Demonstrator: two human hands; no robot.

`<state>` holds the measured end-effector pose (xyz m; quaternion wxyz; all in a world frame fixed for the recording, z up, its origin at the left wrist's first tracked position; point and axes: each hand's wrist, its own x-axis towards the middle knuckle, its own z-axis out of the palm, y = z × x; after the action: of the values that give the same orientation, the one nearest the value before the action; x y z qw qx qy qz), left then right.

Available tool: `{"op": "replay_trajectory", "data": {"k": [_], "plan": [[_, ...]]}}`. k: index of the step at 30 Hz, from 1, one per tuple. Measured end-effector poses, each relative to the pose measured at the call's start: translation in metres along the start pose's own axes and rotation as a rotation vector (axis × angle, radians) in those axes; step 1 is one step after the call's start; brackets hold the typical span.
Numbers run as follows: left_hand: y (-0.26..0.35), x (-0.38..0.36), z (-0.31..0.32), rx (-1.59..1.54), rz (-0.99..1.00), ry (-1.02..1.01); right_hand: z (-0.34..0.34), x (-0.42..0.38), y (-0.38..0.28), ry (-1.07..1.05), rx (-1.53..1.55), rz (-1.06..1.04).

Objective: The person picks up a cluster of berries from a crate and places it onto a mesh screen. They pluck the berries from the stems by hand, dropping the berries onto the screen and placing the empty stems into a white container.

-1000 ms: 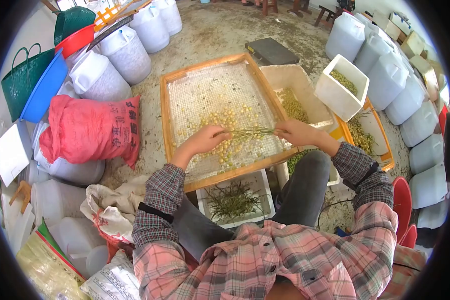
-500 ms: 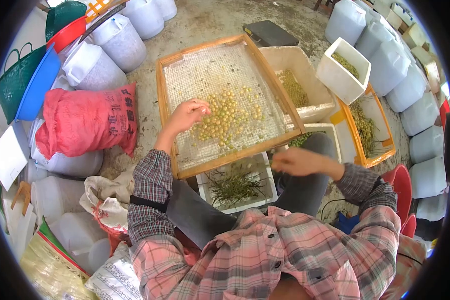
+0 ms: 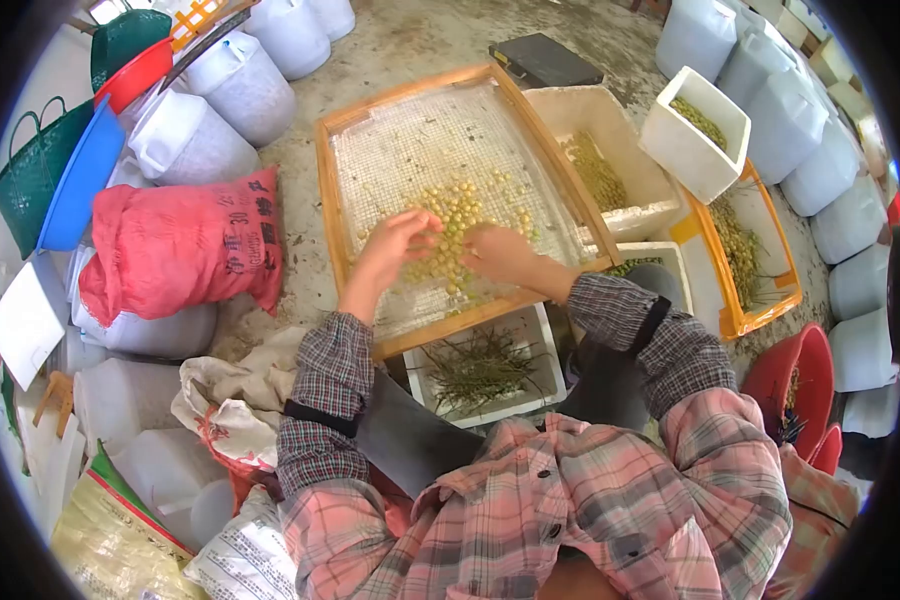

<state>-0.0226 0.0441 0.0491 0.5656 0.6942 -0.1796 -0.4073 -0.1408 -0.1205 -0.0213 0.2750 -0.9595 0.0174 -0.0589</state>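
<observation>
A wood-framed mesh screen [image 3: 400, 140] lies tilted before me, with a heap of small yellow-green round fruits [image 3: 458, 205] on its lower middle. At the heap's left edge is my left hand [image 3: 398, 245], its fingers bent together; whatever they pinch is too small to name. My right hand [image 3: 500, 254] is over the heap's right part, fingers curled down towards the fruits, their tips hidden. Below the frame's lower edge, a white foam box [image 3: 552, 375] holds green stems [image 3: 480, 368].
Foam boxes [image 3: 660, 215] of fruits and an orange-rimmed crate [image 3: 792, 300] stand right of the screen. A red sack [image 3: 185, 245] and white jugs [image 3: 195, 135] are on the left. A red basin [image 3: 810, 370] is at right, a black case [image 3: 548, 62] beyond the screen.
My right hand has moved from below the screen's lower right edge up and left onto the fruits. My left hand has shifted slightly and stays at the heap's left side.
</observation>
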Motion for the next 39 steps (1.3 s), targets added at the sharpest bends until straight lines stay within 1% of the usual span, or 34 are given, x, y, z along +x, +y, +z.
{"op": "replay_trajectory", "data": {"k": [1,4,7,9,13,15,16,19,22,24,28,30,31,34,36,37,39], "plan": [[-0.008,0.002,-0.003,-0.117,-0.005,-0.016,0.004,0.007,0.000,-0.010,-0.053,-0.012],[-0.030,0.006,-0.006,-0.427,-0.033,-0.047,0.011,0.018,0.003,-0.061,-0.064,0.051],[-0.034,0.002,0.001,-0.640,-0.078,-0.001,0.010,0.023,0.010,-0.103,0.029,0.055],[-0.031,-0.001,0.007,-0.770,-0.108,0.067,0.001,0.020,0.012,-0.048,0.131,0.107],[-0.039,-0.002,0.011,-0.676,0.008,-0.016,-0.020,0.016,0.009,0.104,0.418,0.135],[-0.034,-0.006,0.016,-0.578,0.027,-0.041,-0.031,0.015,0.001,0.131,0.511,0.036],[-0.029,-0.009,0.021,-0.523,0.021,-0.020,-0.036,0.013,-0.005,0.145,0.557,-0.012],[-0.022,-0.015,0.031,-0.368,0.030,0.020,-0.043,0.012,-0.017,0.118,0.375,-0.276],[-0.025,-0.014,0.032,-0.242,0.070,0.013,-0.038,0.014,-0.019,0.163,0.353,-0.259],[-0.025,-0.016,0.034,-0.157,0.074,0.001,-0.038,0.014,-0.020,0.128,0.481,-0.140],[-0.037,-0.014,0.040,0.135,0.225,0.028,-0.037,0.014,-0.021,0.028,0.661,0.082],[-0.041,-0.014,0.041,0.317,0.275,0.050,-0.037,0.013,-0.020,-0.036,0.758,0.119],[-0.040,-0.018,0.041,0.297,0.262,0.063,-0.037,0.013,-0.019,-0.069,0.806,0.138],[-0.037,-0.024,0.041,0.233,0.215,0.108,-0.035,0.009,-0.020,-0.054,0.883,0.162],[-0.036,-0.022,0.038,0.184,0.179,0.152,-0.036,0.006,-0.023,-0.061,0.856,0.197],[-0.034,-0.023,0.036,0.218,0.182,0.157,-0.036,0.006,-0.024,-0.065,0.843,0.214],[-0.031,-0.025,0.032,0.289,0.186,0.167,-0.033,0.005,-0.020,-0.074,0.933,0.264]]}}
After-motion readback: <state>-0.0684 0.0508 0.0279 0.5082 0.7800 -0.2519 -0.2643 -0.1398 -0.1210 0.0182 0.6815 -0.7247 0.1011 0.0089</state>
